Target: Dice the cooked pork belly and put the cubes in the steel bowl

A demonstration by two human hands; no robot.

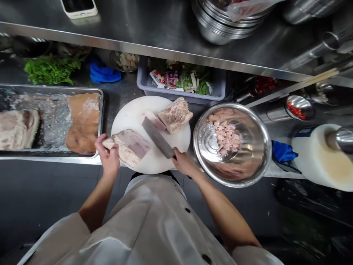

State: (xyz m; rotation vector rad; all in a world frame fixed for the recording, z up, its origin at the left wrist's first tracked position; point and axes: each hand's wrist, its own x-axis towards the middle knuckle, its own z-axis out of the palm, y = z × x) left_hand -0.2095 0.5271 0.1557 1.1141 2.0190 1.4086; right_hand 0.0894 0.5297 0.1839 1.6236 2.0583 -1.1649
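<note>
My left hand (109, 154) grips the left end of a pale slab of meat (131, 145), which lies on the left part of the round white cutting board (150, 167). In my right hand (182, 161) is the handle of a cleaver (157, 138), its blade pointing up and left across the board. Beside the blade lies a thin pink slice, partly hidden by it. A second chunk of meat (175, 115) rests at the board's upper right. Right of the board, a steel bowl (255, 167) holds small cut pieces of meat (227, 138).
At left, a metal tray (100, 110) holds larger meat slabs. Behind the board stands a grey bin (182, 94) with scraps and wrappers. A steel shelf (138, 29) overhangs the back, carrying stacked bowls (220, 29) and a phone (79, 7). A white container (317, 158) stands at right.
</note>
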